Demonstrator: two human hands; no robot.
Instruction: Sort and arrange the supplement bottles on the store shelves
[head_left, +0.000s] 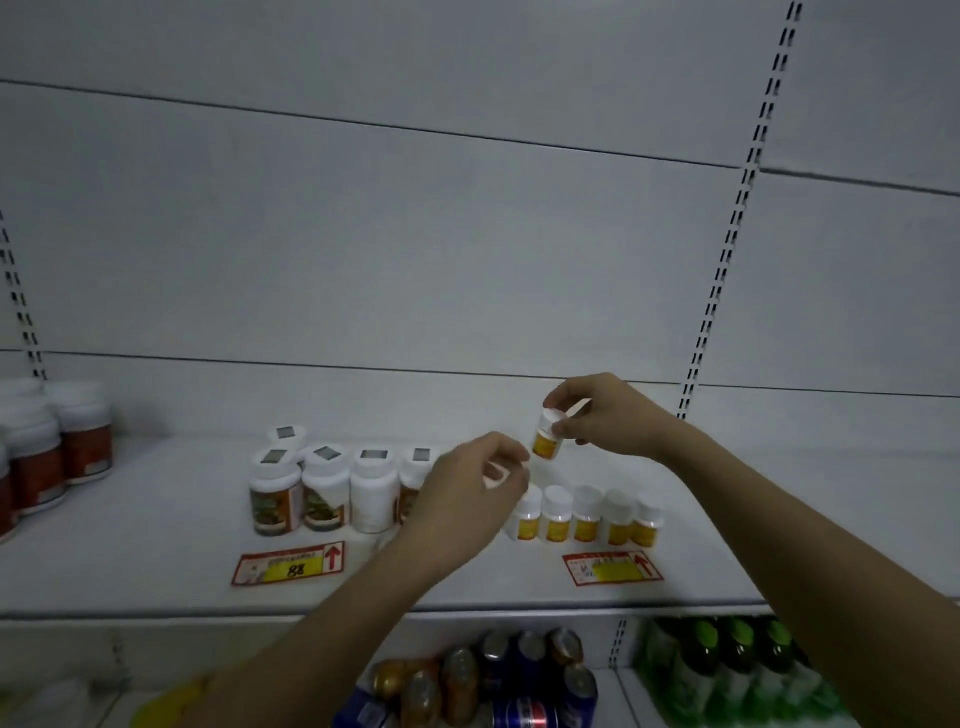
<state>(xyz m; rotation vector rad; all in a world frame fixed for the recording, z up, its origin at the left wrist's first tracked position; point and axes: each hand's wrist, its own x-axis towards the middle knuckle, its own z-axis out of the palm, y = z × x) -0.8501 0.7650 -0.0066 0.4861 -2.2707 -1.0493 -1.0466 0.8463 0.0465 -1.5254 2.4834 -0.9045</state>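
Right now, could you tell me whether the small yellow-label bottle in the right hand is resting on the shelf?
No, the right hand holds the bottle by its cap, lifted above the shelf.

The right hand (605, 415) pinches a small yellow-labelled bottle (548, 435) above the shelf (156, 530). The left hand (467, 488) hovers near it, fingers curled.

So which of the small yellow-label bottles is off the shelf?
The small bottle pinched in the right hand, held up above the row of five others standing on the shelf.
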